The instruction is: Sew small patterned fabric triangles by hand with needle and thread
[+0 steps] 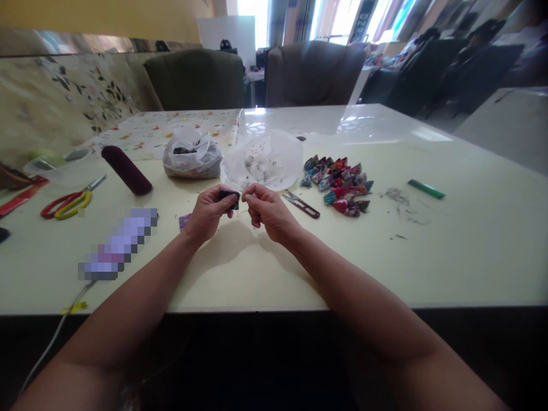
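My left hand (208,212) is closed on a small dark piece of patterned cloth (230,199), held a little above the table. Close beside it, my right hand (266,209) is pinched, thumb against fingers; what sits in the pinch is too small to make out. A thin thread seems to hang between the two hands. Partly behind my left wrist lies a purple cloth scrap (184,222). Thread snips (302,204) rest just right of my right hand. Beyond them is a cluster of small stuffed patterned cloth pieces (338,181).
Behind my hands stand a plastic bag of white stuffing (263,162) and another bag with dark contents (192,157). To the left lie scissors (71,205), a dark red cylinder (126,170) and a blurred-out device (122,242) on a cable. Rightward are thread scraps (400,200) and a green strip (427,189).
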`<state>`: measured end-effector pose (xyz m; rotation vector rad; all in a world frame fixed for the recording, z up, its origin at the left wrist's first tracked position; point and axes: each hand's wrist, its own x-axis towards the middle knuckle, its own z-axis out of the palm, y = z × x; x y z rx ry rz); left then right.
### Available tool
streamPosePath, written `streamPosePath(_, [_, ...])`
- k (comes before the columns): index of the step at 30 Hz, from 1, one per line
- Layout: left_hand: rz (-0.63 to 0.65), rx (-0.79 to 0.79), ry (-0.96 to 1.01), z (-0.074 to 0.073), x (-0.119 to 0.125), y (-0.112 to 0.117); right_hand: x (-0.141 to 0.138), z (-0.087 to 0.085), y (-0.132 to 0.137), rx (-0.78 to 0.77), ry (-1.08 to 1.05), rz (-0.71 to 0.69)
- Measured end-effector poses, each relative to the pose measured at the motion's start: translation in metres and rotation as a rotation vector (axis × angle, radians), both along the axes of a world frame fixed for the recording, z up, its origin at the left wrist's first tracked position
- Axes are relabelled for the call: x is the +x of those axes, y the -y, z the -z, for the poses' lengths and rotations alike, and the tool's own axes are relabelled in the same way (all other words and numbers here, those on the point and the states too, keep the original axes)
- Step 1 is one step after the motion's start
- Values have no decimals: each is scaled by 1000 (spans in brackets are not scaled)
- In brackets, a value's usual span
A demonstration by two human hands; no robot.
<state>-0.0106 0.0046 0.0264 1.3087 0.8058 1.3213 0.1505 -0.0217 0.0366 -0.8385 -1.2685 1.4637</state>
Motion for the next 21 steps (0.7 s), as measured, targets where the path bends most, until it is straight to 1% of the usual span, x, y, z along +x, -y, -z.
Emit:
streamPosePath(2, [-9, -21, 10, 2, 0, -1, 2, 1, -3, 73, 89, 62])
streamPosePath(5, [-34, -45, 24, 3, -1, -2, 7, 1, -8, 294, 274, 209])
streamPosePath(6, [-42, -46, 28, 4, -1, -3, 9, 1, -9, 354, 317, 238])
streamPosePath(8, [-53, -44, 35, 4, -1, -3, 11, 0, -10, 423, 371, 252])
streamPosePath(11, [-54, -42, 43, 4, -1, -2, 12, -3, -8, 464, 417, 238])
streamPosePath(14, [-41, -40, 42, 3, -1, -2, 11, -3, -7, 470, 451, 225])
streamPosePath(21, [-34, -23, 38, 3, 1, -2, 12, -2, -8, 492, 467, 215])
